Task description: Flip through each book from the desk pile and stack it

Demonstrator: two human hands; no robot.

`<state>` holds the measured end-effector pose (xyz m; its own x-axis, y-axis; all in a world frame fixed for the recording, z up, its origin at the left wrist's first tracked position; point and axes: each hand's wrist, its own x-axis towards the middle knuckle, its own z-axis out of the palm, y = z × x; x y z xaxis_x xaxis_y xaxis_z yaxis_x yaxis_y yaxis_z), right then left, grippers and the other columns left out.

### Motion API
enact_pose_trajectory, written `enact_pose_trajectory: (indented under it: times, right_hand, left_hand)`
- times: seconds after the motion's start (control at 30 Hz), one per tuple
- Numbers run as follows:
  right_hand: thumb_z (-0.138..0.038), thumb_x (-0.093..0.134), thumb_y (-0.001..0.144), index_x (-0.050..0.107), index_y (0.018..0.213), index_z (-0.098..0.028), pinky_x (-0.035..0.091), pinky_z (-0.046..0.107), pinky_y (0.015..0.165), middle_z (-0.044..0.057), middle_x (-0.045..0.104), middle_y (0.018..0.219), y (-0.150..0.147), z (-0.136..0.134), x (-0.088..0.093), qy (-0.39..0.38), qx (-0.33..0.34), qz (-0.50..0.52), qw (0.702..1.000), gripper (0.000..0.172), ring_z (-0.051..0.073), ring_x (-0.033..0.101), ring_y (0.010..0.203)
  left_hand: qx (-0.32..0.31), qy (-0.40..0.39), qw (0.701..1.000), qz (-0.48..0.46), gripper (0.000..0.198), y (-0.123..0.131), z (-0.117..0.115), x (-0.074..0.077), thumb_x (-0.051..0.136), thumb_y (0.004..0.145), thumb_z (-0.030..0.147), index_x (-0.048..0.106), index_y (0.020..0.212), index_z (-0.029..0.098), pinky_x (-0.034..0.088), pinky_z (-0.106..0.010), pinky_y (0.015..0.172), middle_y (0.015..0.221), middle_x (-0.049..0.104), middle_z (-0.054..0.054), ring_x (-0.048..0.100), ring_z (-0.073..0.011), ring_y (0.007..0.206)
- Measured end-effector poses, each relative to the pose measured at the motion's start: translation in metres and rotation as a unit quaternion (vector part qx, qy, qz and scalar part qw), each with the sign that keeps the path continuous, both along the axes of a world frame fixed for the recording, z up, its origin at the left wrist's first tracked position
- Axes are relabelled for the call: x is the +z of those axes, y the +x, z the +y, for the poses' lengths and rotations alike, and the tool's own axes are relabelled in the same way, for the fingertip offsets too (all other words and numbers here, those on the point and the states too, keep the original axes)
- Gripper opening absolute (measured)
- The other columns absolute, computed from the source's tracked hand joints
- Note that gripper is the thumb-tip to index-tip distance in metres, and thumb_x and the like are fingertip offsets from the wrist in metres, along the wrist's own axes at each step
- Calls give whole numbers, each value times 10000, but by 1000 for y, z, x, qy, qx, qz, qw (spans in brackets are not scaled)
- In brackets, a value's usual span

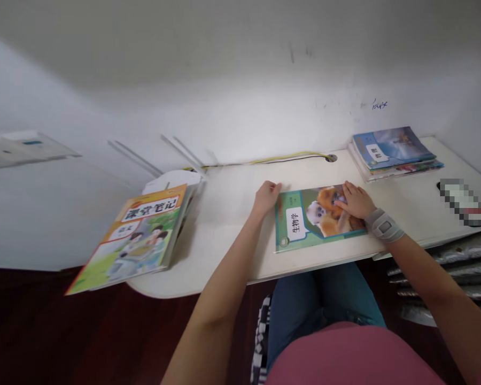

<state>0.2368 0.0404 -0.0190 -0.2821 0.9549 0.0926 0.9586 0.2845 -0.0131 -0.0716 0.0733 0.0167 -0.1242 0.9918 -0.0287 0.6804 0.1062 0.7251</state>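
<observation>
Head view: probably steadying book [319,220] with right hand [357,202] flat, fingers slightly spread, left hand [266,198] curled; can't tell if pinching.

Single book [318,220] lies on the table [228,214], toward the near edge, between the left stack [144,230] at the left end and the right stack [395,148], far right. Cable [284,157] runs along the far edge, before the wall [240,107], to a hole [332,158].
</observation>
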Motion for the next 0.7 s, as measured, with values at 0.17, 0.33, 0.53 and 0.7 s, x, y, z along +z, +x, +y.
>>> enact_pose_trajectory:
  times: [0.17,0.33,0.53,0.7]
  right_hand:
    - [-515,373,928,342,1423,26,296,416,1097,231,332,1505,0,0,0,-6,0,9,1000,734,288,333,1383]
    - [-521,365,927,354,1423,9,291,431,1099,226,331,1506,0,-1,-1,-6,-5,24,1000,726,286,337,1383]
    - [-528,368,927,353,1426,1,279,441,1106,222,313,1515,-1,-1,1,-18,-10,35,999,728,284,323,1391]
    - [-528,372,929,343,1437,-13,276,439,1107,215,306,1520,-3,-1,6,-31,-16,50,998,724,284,322,1393]
  left_hand:
    - [9,-49,993,-110,472,-16,-42,-3,520,837,508,547,1105,121,485,-285,604,867,674,-103,630,-161,662]
    - [-56,-118,974,-184,403,-20,-96,-5,620,739,548,620,754,145,410,-248,518,603,583,-7,536,-129,538]
    - [24,-50,942,-331,382,0,-128,6,765,609,446,616,846,187,483,-262,613,782,668,-17,626,-175,709]
    - [121,-66,860,-491,431,12,-127,16,789,612,247,566,978,195,510,-221,552,787,673,3,636,-128,623]
